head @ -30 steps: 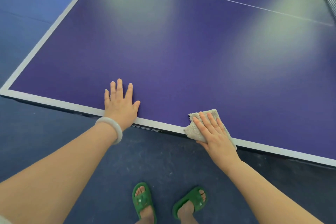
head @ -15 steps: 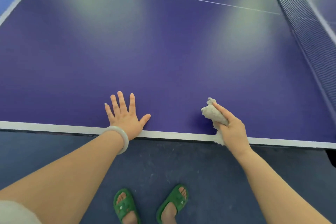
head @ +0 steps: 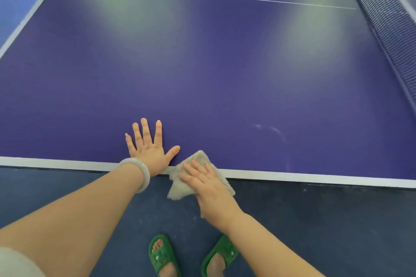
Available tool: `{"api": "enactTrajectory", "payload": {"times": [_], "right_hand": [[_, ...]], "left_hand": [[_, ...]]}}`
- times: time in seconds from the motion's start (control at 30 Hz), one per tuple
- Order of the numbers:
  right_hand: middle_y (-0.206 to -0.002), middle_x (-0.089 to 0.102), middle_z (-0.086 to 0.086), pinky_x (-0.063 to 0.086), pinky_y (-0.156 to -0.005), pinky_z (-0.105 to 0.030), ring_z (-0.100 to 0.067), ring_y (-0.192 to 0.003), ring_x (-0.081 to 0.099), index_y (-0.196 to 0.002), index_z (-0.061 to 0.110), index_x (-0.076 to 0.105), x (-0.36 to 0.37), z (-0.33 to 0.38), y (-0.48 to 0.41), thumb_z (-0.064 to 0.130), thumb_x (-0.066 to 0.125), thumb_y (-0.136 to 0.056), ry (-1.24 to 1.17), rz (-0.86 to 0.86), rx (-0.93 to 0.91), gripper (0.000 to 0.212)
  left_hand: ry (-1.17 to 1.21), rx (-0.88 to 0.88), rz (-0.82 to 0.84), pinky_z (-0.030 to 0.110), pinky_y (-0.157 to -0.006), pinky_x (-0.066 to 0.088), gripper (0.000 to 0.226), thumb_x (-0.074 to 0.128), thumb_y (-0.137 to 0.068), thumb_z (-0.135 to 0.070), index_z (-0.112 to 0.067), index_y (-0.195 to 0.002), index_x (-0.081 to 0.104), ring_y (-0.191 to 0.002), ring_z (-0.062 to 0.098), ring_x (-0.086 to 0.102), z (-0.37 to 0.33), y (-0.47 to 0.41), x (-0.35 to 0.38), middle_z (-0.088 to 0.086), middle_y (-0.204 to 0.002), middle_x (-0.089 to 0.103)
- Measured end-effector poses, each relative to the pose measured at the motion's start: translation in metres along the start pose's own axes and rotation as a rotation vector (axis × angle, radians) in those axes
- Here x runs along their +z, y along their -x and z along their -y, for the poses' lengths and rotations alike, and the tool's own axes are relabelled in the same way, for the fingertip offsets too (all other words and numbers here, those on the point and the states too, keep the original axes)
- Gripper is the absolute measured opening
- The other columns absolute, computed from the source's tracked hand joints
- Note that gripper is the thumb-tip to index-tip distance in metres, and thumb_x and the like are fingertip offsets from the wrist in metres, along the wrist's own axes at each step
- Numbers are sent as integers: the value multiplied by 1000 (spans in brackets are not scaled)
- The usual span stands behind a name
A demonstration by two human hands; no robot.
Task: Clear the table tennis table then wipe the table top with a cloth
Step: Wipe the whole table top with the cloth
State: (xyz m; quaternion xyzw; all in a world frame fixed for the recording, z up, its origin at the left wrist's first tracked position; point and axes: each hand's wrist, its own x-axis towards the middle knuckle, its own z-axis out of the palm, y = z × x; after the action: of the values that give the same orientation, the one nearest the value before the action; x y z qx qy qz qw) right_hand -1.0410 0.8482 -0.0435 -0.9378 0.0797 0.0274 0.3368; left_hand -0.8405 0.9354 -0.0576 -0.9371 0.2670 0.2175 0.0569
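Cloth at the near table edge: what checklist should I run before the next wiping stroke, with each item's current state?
1. Hold: right hand flat on cloth: ok.
2. Placement: cloth wholly on table top: not ok, part hangs past the white edge.
3. Brace: left hand flat on table top: ok.
4. Clearance: visible table top free of objects: ok.
5. Residue: faint streak right of the cloth gone: not ok.

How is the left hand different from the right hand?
The left hand lies bare on the table, fingers spread; the right hand presses a cloth at the table's white edge, fingers closer together. The left wrist wears a bracelet; the right wrist does not. Both are flat, palm down.
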Motion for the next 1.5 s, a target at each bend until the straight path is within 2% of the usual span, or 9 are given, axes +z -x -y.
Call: {"api": "enactTrajectory", "payload": {"times": [0.23,0.3,0.4,0.5,0.7,0.97,1.17,1.33,1.5], "right_hand": [[-130,59,9,46,-91,-16,-12,-125,53,-115,39,65,-117,-62,9,13,42,-92,-388,-541,207,41],[-137,50,14,41,-90,-7,-3,-128,45,-120,57,51,-141,-100,3,11,45,-94,-176,-552,365,53],[-156,29,4,14,-120,-54,-24,-147,20,-146,39,37,-134,-136,-23,18,43,-103,104,-265,571,49],[-165,2,8,3,-116,-67,-31,-151,-5,-156,36,10,-113,-120,-35,31,60,-95,367,-70,641,79],[-162,4,14,-17,-120,-41,-16,-151,-14,-154,30,26,-25,-46,10,4,84,-60,148,-66,161,113],[-125,51,24,27,-110,-25,-16,-118,43,-119,38,59,-143,-123,45,-11,62,-49,98,-506,244,85],[-162,21,-1,-1,-122,-41,-26,-151,12,-152,22,32,-117,-161,54,12,54,-97,209,-372,647,61],[-161,-4,8,-21,-118,-35,-19,-151,-11,-157,24,15,-42,-86,34,15,89,-59,169,-117,264,123],[-161,-4,13,-14,-121,-34,-11,-150,-13,-157,27,15,-65,-110,50,9,78,-75,190,-43,143,105]], "left_hand": [[-17,-9,11,54,-117,-16,93,16,-86,-79,-29,-148,-31,-144,34,-32,-1,0,0,10,-155,-37],[-24,-9,3,54,-117,-16,92,15,-86,-79,-29,-148,-31,-144,34,-32,-1,1,0,10,-156,-37],[-23,-10,0,54,-116,-16,92,16,-86,-79,-29,-149,-30,-144,33,-31,0,1,-1,9,-156,-36],[-31,-15,17,53,-116,-16,92,16,-86,-79,-29,-149,-30,-144,33,-32,0,2,-1,9,-156,-36],[-47,-38,76,53,-118,-13,93,16,-87,-79,-28,-149,-30,-145,33,-31,-4,2,-10,9,-156,-37],[5,72,-19,55,-120,-2,83,24,-94,-69,-26,-156,-8,-149,33,-17,-43,13,-19,6,-163,-21],[-10,52,12,56,-118,-13,94,22,-87,-79,-29,-150,-27,-145,36,-29,-83,18,2,9,-157,-34],[-7,42,15,57,-117,-13,94,19,-85,-80,-31,-149,-28,-144,35,-30,-79,15,6,7,-156,-36],[-38,26,19,56,-118,-12,93,21,-86,-79,-30,-150,-27,-145,35,-28,-82,15,3,8,-157,-34]]}}
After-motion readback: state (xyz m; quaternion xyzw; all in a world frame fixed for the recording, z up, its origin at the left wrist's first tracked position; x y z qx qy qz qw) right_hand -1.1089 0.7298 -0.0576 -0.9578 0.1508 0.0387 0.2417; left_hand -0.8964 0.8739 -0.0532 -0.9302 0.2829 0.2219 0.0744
